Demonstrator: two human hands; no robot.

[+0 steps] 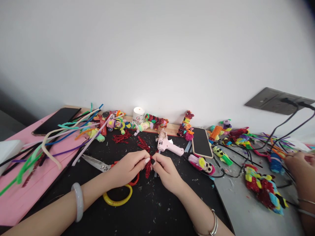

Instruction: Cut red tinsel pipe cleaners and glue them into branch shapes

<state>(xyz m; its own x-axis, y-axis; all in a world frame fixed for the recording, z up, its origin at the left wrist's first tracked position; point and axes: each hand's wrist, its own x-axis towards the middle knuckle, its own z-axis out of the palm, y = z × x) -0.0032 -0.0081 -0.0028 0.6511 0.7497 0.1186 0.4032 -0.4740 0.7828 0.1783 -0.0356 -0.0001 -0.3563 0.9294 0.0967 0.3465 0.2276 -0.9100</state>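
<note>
Close together over the black mat, my left hand (131, 165) and my right hand (167, 170) both pinch a red tinsel pipe cleaner (148, 171). Its strands stick out above and below the fingertips, which hide the middle. Partly under my left hand and forearm lies a pair of scissors (94, 163) with red and yellow handles. Just beyond my right hand a pale pink glue gun (174, 148) rests on its side. A small heap of cut red tinsel pieces (121, 137) lies beyond my left hand.
Pipe cleaners (51, 141) spread over a pink board (14, 193) at left, near a dark phone (57, 121). Along the wall stand a paper cup (138, 115) and pipe-cleaner dolls (185, 126). Right are another phone (201, 142), cables (278, 127) and another person's hand (301, 167).
</note>
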